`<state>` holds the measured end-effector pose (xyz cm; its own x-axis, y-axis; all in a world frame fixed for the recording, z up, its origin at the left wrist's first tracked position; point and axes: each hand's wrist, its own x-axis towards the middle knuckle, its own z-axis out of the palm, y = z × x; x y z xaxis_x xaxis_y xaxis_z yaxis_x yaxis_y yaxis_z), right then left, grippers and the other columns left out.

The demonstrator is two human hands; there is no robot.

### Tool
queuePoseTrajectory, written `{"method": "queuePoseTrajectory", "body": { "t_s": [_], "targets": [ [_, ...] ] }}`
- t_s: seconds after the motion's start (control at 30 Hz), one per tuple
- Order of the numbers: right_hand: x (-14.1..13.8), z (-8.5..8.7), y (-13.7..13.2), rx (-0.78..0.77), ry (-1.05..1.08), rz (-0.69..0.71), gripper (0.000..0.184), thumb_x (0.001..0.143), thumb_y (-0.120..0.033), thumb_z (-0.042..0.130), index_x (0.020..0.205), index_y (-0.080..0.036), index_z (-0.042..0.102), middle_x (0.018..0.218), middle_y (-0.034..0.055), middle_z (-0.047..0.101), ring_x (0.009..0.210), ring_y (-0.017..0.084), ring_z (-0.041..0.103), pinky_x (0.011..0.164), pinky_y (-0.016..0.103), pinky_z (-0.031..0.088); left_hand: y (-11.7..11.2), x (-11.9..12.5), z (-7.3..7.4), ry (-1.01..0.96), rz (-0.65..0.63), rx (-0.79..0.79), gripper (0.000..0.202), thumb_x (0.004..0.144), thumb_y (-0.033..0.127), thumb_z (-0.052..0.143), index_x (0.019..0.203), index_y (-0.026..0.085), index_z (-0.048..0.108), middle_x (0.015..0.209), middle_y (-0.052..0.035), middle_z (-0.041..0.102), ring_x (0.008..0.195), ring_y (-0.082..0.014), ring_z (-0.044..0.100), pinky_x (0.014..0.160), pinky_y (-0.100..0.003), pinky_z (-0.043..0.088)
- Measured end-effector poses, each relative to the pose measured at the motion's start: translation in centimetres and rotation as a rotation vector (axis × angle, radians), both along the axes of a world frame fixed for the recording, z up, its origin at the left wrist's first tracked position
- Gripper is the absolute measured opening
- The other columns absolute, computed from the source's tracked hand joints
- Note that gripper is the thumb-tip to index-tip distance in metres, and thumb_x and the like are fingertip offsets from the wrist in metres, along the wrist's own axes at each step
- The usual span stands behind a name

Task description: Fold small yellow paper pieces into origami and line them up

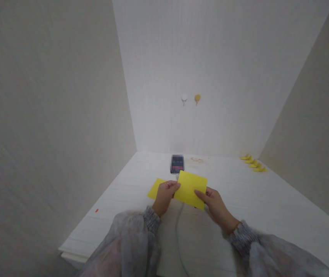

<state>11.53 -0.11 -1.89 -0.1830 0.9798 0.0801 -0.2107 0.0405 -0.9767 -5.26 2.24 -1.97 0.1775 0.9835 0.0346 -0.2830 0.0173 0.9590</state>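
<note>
A square sheet of yellow paper point(191, 185) is held up between my two hands, above the white table. My left hand point(164, 194) pinches its left edge, thumb on top. My right hand point(214, 202) grips the right edge, its thumb lying across the front of the sheet. On the table behind my left hand lies more yellow paper point(155, 187), partly covered by that hand; whether it is one sheet or a stack I cannot tell. Just beyond the held sheet stands a phone point(177, 164) with a blurred screen.
A row of several folded yellow paper pieces point(253, 163) lies at the table's far right corner. A grey cable point(177, 234) runs from the phone towards me. Two hooks point(197, 98) are on the back wall. A small orange-red bit point(96, 210) lies near the table's left edge.
</note>
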Motion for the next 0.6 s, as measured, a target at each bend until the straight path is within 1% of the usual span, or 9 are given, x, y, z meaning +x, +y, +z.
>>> {"method": "queuePoseTrajectory", "body": {
  "t_s": [0.07, 0.17, 0.27, 0.33, 0.4, 0.47, 0.53, 0.6],
  "targets": [
    [1.1, -0.2, 0.2, -0.023, 0.003, 0.002, 0.025, 0.067, -0.034, 0.061, 0.082, -0.014, 0.062, 0.076, 0.0058, 0.067, 0.058, 0.019, 0.06, 0.051, 0.03, 0.047, 0.0, 0.6, 0.0, 0.023, -0.042, -0.026, 0.034, 0.06, 0.037, 0.062, 0.081, 0.011, 0.058, 0.066, -0.0033, 0.062, 0.058, -0.0136, 0.058, 0.057, -0.026, 0.046],
    [2.6, -0.2, 0.4, -0.057, 0.007, 0.07, 0.028, 0.065, -0.034, 0.062, 0.085, -0.013, 0.062, 0.081, 0.0076, 0.067, 0.066, 0.021, 0.062, 0.062, 0.033, 0.048, 0.3, 1.6, 0.0, 0.046, -0.092, -0.041, 0.038, 0.06, 0.039, 0.062, 0.086, 0.013, 0.056, 0.066, -0.0029, 0.062, 0.054, -0.0131, 0.057, 0.052, -0.025, 0.045],
    [3.5, -0.1, 0.3, -0.073, 0.041, 0.119, 0.03, 0.065, -0.033, 0.062, 0.089, -0.014, 0.062, 0.084, 0.0082, 0.067, 0.074, 0.022, 0.062, 0.07, 0.036, 0.047, 0.5, 2.4, -0.3, 0.056, -0.124, -0.01, 0.033, 0.061, 0.039, 0.061, 0.079, 0.012, 0.057, 0.064, -0.0025, 0.061, 0.053, -0.0121, 0.056, 0.049, -0.023, 0.044],
    [3.7, -0.1, 0.2, -0.078, 0.069, 0.133, 0.031, 0.066, -0.032, 0.062, 0.092, -0.015, 0.061, 0.087, 0.0083, 0.067, 0.078, 0.023, 0.062, 0.072, 0.037, 0.046, 0.5, 2.8, -0.6, 0.07, -0.139, -0.002, 0.029, 0.061, 0.039, 0.062, 0.072, 0.012, 0.058, 0.063, -0.0023, 0.061, 0.053, -0.0116, 0.056, 0.05, -0.022, 0.043],
    [3.9, -0.2, 0.2, -0.091, 0.08, 0.147, 0.034, 0.065, -0.033, 0.063, 0.093, -0.014, 0.06, 0.088, 0.0091, 0.066, 0.082, 0.024, 0.061, 0.074, 0.038, 0.045, 0.4, 2.9, -0.7, 0.075, -0.161, -0.006, 0.028, 0.06, 0.038, 0.063, 0.07, 0.012, 0.058, 0.064, -0.0022, 0.061, 0.055, -0.0117, 0.056, 0.053, -0.022, 0.043],
    [3.9, -0.3, 0.2, -0.106, 0.08, 0.156, 0.037, 0.063, -0.036, 0.064, 0.092, -0.013, 0.061, 0.088, 0.0101, 0.066, 0.083, 0.025, 0.06, 0.075, 0.039, 0.045, 0.3, 2.7, -0.8, 0.058, -0.192, -0.013, 0.027, 0.06, 0.036, 0.063, 0.073, 0.012, 0.058, 0.066, -0.0024, 0.062, 0.057, -0.0121, 0.057, 0.055, -0.023, 0.044],
    [3.8, -0.5, 0.3, -0.107, 0.084, 0.159, 0.038, 0.061, -0.036, 0.066, 0.09, -0.012, 0.062, 0.088, 0.0105, 0.066, 0.083, 0.024, 0.06, 0.075, 0.039, 0.044, 0.2, 2.5, -0.7, 0.017, -0.254, -0.01, 0.027, 0.062, 0.033, 0.062, 0.078, 0.012, 0.059, 0.068, -0.002, 0.061, 0.059, -0.0117, 0.057, 0.057, -0.023, 0.044],
    [3.8, -0.7, 0.3, -0.1, 0.081, 0.15, 0.035, 0.061, -0.034, 0.067, 0.089, -0.012, 0.063, 0.087, 0.0102, 0.066, 0.08, 0.024, 0.061, 0.076, 0.04, 0.044, 0.2, 2.2, -0.6, 0.007, -0.285, -0.022, 0.025, 0.061, 0.03, 0.063, 0.077, 0.012, 0.059, 0.064, -0.0006, 0.06, 0.056, -0.0099, 0.055, 0.055, -0.022, 0.043]
  ]
}}
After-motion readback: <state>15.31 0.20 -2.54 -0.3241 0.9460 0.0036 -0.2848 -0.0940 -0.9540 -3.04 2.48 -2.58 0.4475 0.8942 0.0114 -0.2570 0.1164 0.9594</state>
